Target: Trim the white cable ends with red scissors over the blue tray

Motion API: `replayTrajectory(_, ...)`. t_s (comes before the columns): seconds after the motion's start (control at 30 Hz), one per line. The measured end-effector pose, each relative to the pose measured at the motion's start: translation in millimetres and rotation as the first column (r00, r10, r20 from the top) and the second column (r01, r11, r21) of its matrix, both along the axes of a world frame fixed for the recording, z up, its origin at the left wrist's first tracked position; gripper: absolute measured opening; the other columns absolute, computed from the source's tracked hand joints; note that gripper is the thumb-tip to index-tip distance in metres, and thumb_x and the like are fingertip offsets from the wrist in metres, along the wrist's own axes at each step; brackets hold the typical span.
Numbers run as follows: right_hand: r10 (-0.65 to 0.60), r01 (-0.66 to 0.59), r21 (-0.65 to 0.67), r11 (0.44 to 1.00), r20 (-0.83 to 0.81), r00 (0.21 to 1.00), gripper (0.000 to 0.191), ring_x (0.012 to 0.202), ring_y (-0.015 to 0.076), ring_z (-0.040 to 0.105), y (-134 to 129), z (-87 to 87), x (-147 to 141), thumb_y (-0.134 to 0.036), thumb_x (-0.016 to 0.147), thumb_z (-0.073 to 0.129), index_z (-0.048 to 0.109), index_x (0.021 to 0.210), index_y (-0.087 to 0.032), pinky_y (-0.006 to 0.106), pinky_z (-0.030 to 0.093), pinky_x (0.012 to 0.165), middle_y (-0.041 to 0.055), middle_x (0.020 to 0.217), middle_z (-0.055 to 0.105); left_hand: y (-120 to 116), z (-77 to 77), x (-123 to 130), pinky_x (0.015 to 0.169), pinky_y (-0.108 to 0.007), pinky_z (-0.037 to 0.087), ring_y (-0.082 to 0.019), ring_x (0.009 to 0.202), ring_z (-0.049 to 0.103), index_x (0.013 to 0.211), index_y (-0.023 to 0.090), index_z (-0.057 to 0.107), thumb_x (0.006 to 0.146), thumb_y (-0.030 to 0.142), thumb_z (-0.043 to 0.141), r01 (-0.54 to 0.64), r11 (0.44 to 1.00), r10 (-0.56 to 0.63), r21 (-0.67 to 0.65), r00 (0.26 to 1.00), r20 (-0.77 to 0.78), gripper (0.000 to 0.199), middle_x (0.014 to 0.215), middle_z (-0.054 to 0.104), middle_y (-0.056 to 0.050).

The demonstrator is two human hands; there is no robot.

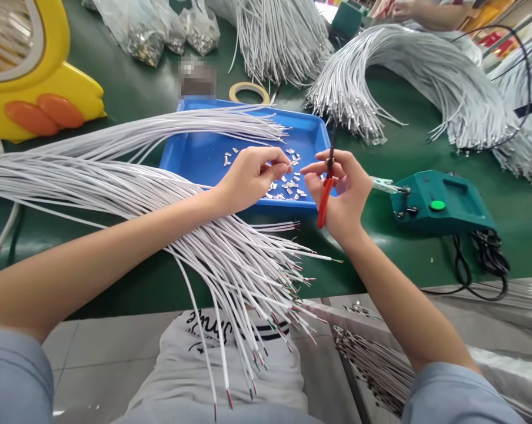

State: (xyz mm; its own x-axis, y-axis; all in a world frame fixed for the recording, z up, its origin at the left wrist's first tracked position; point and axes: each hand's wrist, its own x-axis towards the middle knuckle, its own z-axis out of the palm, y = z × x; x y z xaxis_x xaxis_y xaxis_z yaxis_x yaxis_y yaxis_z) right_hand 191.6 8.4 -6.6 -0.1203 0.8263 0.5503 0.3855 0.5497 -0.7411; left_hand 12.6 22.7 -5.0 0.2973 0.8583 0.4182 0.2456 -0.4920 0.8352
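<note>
Above the blue tray (195, 154), my left hand (252, 176) is closed in a pinch. Whatever its fingertips hold is too small to name. Several small white connector pieces (292, 187) lie loose in the tray below. Close by on the right, my right hand (348, 188) holds red-handled scissors (325, 200) against the palm, blades pointing away from me. Its thumb and forefinger are a little apart, near the left fingertips. Under my left forearm spreads a bundle of white cables (230, 247), their stripped ends showing coloured wires. Another bunch of white cables (222, 122) rests across the tray.
A green device (442, 203) with a cord sits right on the green table (393, 265). White cable bundles (358, 70), a tape roll (249, 86) and bags of small parts (146, 35) lie behind. A yellow fan-like object (56, 76) stands left. Another person's arm (438, 15) shows far back.
</note>
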Motion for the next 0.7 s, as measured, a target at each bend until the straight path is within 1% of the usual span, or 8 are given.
replayTrajectory(0.1, 0.005, -0.006, -0.024, 1.000, -0.035, 0.999, 0.023, 0.077, 0.0154, 0.066, 1.6, 2.7, 1.1, -0.029, 0.079, 0.067, 0.056, 0.099, -0.027, 0.034, 0.053, 0.071, -0.0021, 0.084, 0.066, -1.7, 1.8, 0.1, 0.059, -0.021, 0.045, -0.010, 0.064, 0.058, 0.078, 0.012, 0.067, 0.084, 0.013, 0.053, 0.022, 1.000, -0.023, -0.002, 0.998, -0.052, 0.016, 0.074, 0.067, -0.004)
replayTrajectory(0.2, 0.066, -0.069, -0.029, 0.997, -0.097, 0.993, 0.027, 0.081, 0.0153, 0.067, 2.4, 4.5, 1.9, -0.019, 0.077, 0.067, 0.055, 0.100, -0.027, 0.034, 0.052, 0.077, -0.0024, 0.085, 0.067, -3.0, 4.3, 0.1, 0.060, -0.022, 0.045, -0.010, 0.064, 0.058, 0.075, 0.012, 0.067, 0.082, 0.011, 0.052, 0.055, 0.998, -0.054, 0.009, 0.994, -0.092, 0.017, 0.068, 0.065, -0.003)
replayTrajectory(0.27, 0.127, -0.134, -0.034, 0.990, -0.146, 0.981, 0.028, 0.079, 0.0139, 0.067, 2.0, 4.9, 1.5, -0.015, 0.076, 0.067, 0.056, 0.099, -0.026, 0.030, 0.050, 0.070, -0.0026, 0.083, 0.068, -3.1, 5.5, 0.0, 0.060, -0.022, 0.045, -0.009, 0.062, 0.056, 0.074, 0.012, 0.068, 0.080, 0.009, 0.050, 0.086, 0.996, -0.084, 0.017, 0.991, -0.108, 0.019, 0.065, 0.063, -0.002)
replayTrajectory(0.33, 0.161, -0.169, -0.037, 0.985, -0.166, 0.973, 0.029, 0.077, 0.0127, 0.066, 1.0, 4.9, 0.6, -0.013, 0.076, 0.067, 0.056, 0.099, -0.026, 0.027, 0.047, 0.063, -0.0027, 0.082, 0.068, -2.9, 6.2, -0.1, 0.060, -0.023, 0.045, -0.009, 0.060, 0.055, 0.072, 0.013, 0.067, 0.079, 0.008, 0.049, 0.107, 0.994, -0.105, 0.015, 0.987, -0.122, 0.020, 0.063, 0.062, -0.001)
replayTrajectory(0.4, 0.163, -0.170, -0.033, 0.985, -0.157, 0.974, 0.029, 0.076, 0.0124, 0.065, 0.0, 4.8, -0.3, -0.013, 0.076, 0.067, 0.056, 0.099, -0.026, 0.027, 0.046, 0.061, -0.0034, 0.082, 0.068, -2.7, 6.7, 0.1, 0.059, -0.023, 0.045, -0.009, 0.059, 0.054, 0.071, 0.013, 0.067, 0.079, 0.008, 0.049, 0.123, 0.992, -0.122, 0.002, 0.984, -0.132, 0.020, 0.062, 0.060, -0.001)
replayTrajectory(0.5, 0.171, -0.174, -0.007, 0.985, -0.140, 0.975, 0.030, 0.076, 0.0133, 0.066, -0.6, 4.4, -0.6, -0.016, 0.074, 0.070, 0.057, 0.099, -0.028, 0.029, 0.048, 0.064, -0.0042, 0.080, 0.067, -2.6, 7.0, 0.8, 0.058, -0.024, 0.045, -0.009, 0.058, 0.054, 0.070, 0.014, 0.066, 0.078, 0.008, 0.048, 0.157, 0.987, -0.159, -0.028, 0.979, -0.128, 0.021, 0.061, 0.059, 0.000)
replayTrajectory(0.6, 0.182, -0.184, -0.006, 0.983, -0.110, 0.977, 0.031, 0.075, 0.0149, 0.066, -0.3, 3.6, 0.1, -0.023, 0.072, 0.074, 0.057, 0.098, -0.028, 0.030, 0.049, 0.062, -0.0039, 0.080, 0.066, -2.4, 6.3, 1.4, 0.057, -0.024, 0.045, -0.009, 0.057, 0.054, 0.069, 0.014, 0.066, 0.079, 0.009, 0.049, 0.184, 0.981, -0.189, -0.056, 0.976, -0.107, 0.020, 0.060, 0.058, 0.000)
replayTrajectory(0.7, 0.173, -0.176, -0.031, 0.984, -0.084, 0.981, 0.031, 0.072, 0.0153, 0.065, 0.1, 2.8, 0.8, -0.032, 0.072, 0.075, 0.056, 0.096, -0.028, 0.030, 0.048, 0.060, -0.0028, 0.081, 0.066, -1.9, 4.8, 1.2, 0.056, -0.024, 0.044, -0.008, 0.056, 0.052, 0.066, 0.014, 0.064, 0.081, 0.010, 0.050, 0.214, 0.975, -0.218, -0.055, 0.973, -0.081, 0.021, 0.058, 0.057, 0.000)
